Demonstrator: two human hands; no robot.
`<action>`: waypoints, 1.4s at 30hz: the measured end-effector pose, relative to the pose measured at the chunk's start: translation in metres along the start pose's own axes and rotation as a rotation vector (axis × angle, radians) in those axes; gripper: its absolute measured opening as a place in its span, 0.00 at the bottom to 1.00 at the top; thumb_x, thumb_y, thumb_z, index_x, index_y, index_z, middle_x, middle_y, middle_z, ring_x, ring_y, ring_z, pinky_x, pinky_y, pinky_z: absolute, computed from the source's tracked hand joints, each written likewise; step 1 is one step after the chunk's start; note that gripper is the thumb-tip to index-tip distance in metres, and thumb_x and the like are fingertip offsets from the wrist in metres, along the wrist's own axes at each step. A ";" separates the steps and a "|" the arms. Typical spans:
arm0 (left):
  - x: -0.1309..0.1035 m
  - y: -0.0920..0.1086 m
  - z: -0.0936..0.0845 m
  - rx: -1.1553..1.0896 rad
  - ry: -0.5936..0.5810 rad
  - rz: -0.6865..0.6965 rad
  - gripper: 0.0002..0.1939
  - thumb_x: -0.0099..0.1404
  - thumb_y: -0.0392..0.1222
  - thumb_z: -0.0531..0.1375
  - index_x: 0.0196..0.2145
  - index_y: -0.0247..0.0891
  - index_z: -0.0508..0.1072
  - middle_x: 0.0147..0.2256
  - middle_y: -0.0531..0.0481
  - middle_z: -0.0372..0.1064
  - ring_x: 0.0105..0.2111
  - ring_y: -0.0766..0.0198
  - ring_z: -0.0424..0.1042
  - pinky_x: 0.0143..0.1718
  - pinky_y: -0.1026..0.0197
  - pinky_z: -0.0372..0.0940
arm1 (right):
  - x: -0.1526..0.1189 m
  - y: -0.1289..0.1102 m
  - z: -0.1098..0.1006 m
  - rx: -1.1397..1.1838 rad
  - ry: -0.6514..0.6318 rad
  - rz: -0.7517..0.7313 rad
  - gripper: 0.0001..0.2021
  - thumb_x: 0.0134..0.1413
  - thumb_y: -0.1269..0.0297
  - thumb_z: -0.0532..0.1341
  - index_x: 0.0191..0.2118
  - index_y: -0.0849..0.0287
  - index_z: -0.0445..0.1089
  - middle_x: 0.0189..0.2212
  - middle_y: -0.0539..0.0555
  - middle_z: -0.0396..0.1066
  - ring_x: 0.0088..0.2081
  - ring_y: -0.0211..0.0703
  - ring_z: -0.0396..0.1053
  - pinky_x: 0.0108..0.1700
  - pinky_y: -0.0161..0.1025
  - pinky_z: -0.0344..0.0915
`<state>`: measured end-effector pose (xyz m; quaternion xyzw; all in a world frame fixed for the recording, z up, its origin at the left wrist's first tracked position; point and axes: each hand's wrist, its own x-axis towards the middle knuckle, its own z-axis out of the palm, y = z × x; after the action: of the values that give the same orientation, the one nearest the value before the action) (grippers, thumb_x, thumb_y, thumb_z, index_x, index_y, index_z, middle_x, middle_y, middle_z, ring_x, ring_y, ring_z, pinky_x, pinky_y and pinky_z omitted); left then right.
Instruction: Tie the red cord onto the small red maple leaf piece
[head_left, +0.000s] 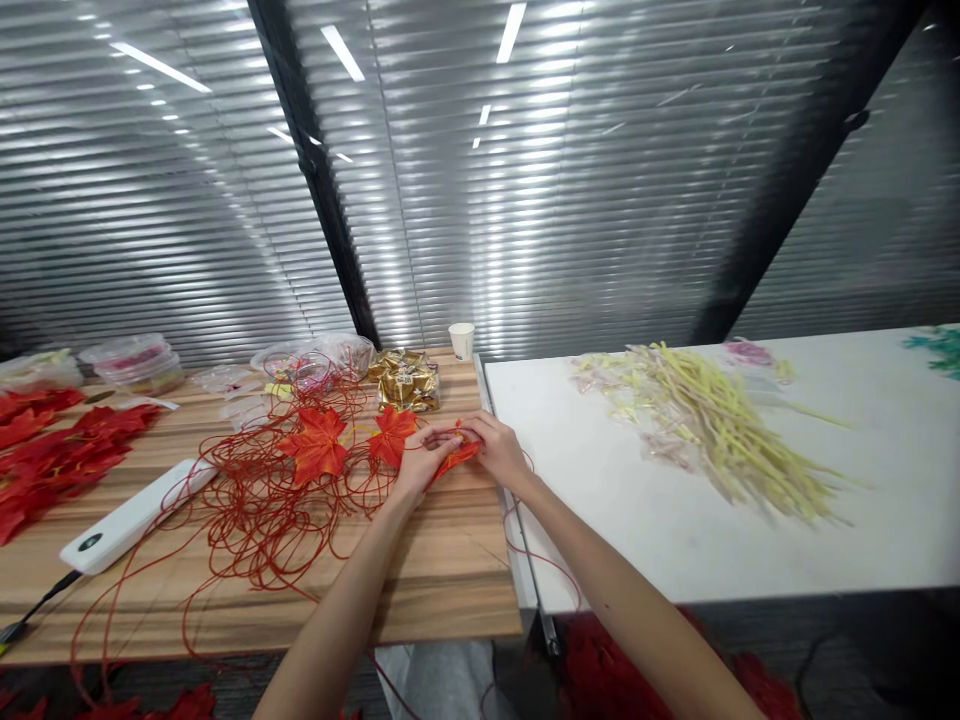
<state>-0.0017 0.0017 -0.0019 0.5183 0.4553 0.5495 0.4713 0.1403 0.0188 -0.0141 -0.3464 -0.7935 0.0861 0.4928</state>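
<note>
Both hands meet over the right edge of the wooden table. My left hand (426,456) has its fingers closed on an orange-red artificial maple leaf (456,457). My right hand (495,448) pinches the same leaf from the other side, close to its top. A red cord (551,562) hangs from near the right hand and crosses onto the white table. Just left of the hands lies another maple leaf (391,436), and beyond it a larger one (315,444). Both rest on a loose tangle of red cord (262,510). The fingertips partly hide the held leaf.
A white power bank-like device (139,515) with a black cable lies left. Red leaves (75,450) pile at far left. Clear tubs (131,362), a gold packet (405,380) and a paper cup (462,341) stand behind. Yellow strips (720,430) lie on the white table (600,540).
</note>
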 end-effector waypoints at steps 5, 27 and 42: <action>0.000 0.000 0.000 -0.001 0.000 0.001 0.15 0.43 0.40 0.67 0.31 0.33 0.73 0.30 0.47 0.73 0.33 0.62 0.71 0.42 0.57 0.66 | 0.000 0.000 0.000 0.003 -0.003 -0.003 0.09 0.55 0.73 0.52 0.37 0.58 0.68 0.35 0.54 0.68 0.36 0.41 0.66 0.37 0.36 0.64; 0.000 0.001 0.000 -0.009 0.000 -0.011 0.16 0.42 0.40 0.67 0.30 0.33 0.72 0.29 0.47 0.73 0.32 0.63 0.71 0.41 0.58 0.65 | 0.001 -0.002 0.000 -0.003 -0.027 0.009 0.10 0.53 0.76 0.52 0.37 0.57 0.68 0.35 0.53 0.67 0.37 0.41 0.66 0.38 0.36 0.64; 0.001 -0.002 0.000 -0.033 -0.013 -0.021 0.14 0.43 0.38 0.67 0.30 0.33 0.72 0.28 0.50 0.72 0.31 0.65 0.70 0.39 0.61 0.65 | 0.000 -0.002 0.000 -0.020 -0.038 0.023 0.09 0.53 0.75 0.53 0.36 0.59 0.68 0.36 0.54 0.68 0.36 0.41 0.66 0.38 0.35 0.64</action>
<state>-0.0020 0.0028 -0.0033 0.5093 0.4482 0.5486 0.4886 0.1392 0.0178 -0.0137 -0.3588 -0.7997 0.0902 0.4729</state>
